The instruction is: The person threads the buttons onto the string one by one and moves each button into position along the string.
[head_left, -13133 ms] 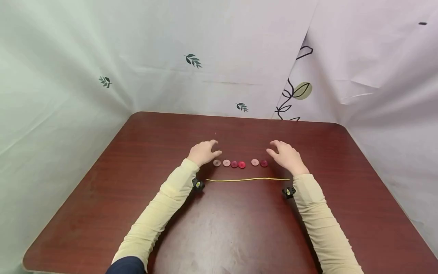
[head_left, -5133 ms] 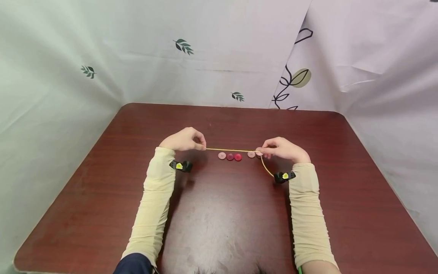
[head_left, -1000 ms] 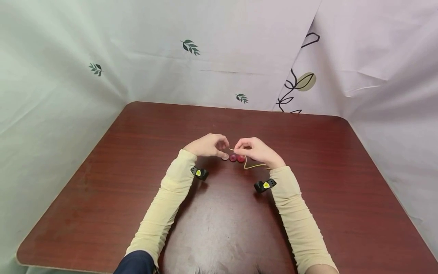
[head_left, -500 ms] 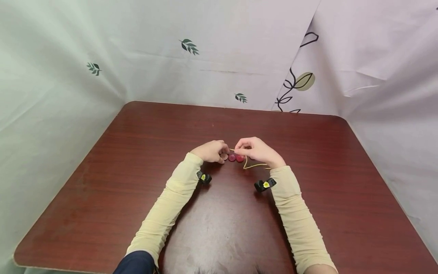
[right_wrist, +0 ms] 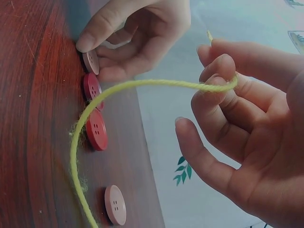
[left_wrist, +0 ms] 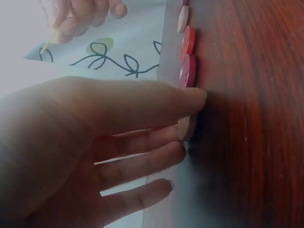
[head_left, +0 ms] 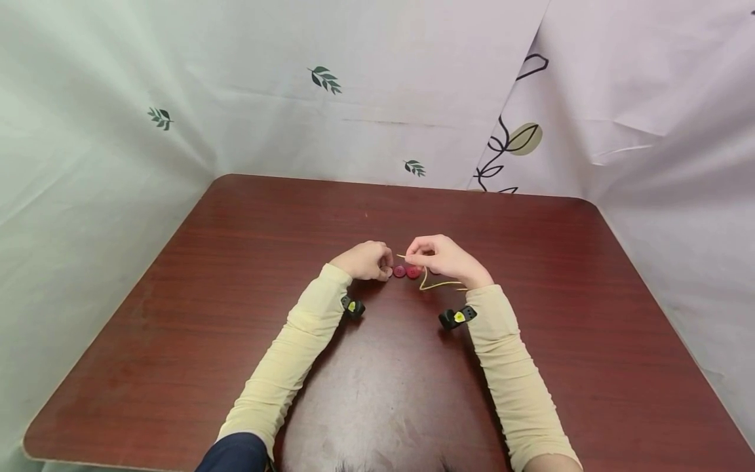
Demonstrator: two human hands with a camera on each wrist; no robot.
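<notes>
My left hand (head_left: pixel 364 261) pinches a pale pink button (right_wrist: pixel 91 61) at the left end of a row of buttons, thumb on one side and fingers on the other. Just right of it lie a dark pink button (head_left: pixel 399 271) and a bright red button (head_left: pixel 412 271). Above the row, my right hand (head_left: pixel 444 257) holds a yellow string (right_wrist: pixel 142 83) between thumb and fingertips. A short end of the string points left out of the pinch; its longer part loops over the fingers and droops toward the table.
Another pale pink button (right_wrist: pixel 115 205) lies farther right in the row, below the right hand. The buttons rest on a dark red-brown table (head_left: pixel 295 210) with rounded corners. White patterned cloth (head_left: pixel 377 98) hangs behind it. Each wrist wears a black strap.
Earlier the string lay on the table and both hands were free; later both held it stretched. Within the last second, my left hand came down onto the pale pink button. The right hand barely moved.
</notes>
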